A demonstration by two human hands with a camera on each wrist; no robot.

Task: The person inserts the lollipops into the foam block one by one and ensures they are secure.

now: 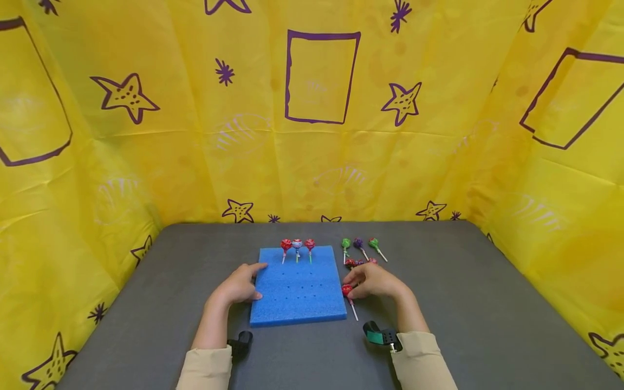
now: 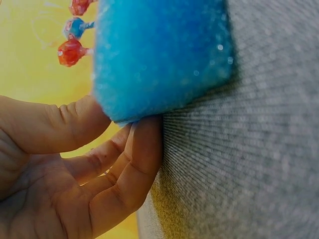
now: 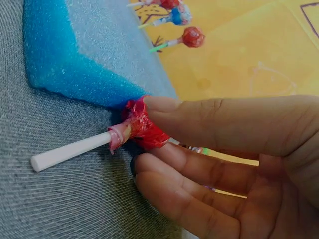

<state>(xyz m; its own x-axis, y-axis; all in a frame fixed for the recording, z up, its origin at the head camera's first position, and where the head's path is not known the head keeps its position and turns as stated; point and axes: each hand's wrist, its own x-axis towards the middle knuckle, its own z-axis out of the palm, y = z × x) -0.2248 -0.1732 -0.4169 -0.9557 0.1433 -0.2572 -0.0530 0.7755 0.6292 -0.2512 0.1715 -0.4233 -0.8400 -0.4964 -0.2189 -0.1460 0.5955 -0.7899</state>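
A blue foam board (image 1: 299,311) with rows of small holes lies flat on the table. Three lollipops (image 1: 297,245) stand upright along its far side, two red-wrapped and one blue and white between them. My left hand (image 1: 240,284) holds the board's left edge; in the left wrist view its thumb lies at the top edge with bent fingers against the side. Just off the board's right edge, my right hand (image 1: 372,283) pinches the wrapped head of a red lollipop (image 3: 134,124). That lollipop's white stick (image 3: 72,152) points towards me, close to the table.
Beyond my right hand lie several more lollipops: a green one (image 1: 346,244), a purple one (image 1: 358,243), a green and red one (image 1: 374,244), and a partly hidden row of red and purple heads (image 1: 350,263). Yellow patterned cloth (image 1: 312,162) walls the grey table (image 1: 205,244).
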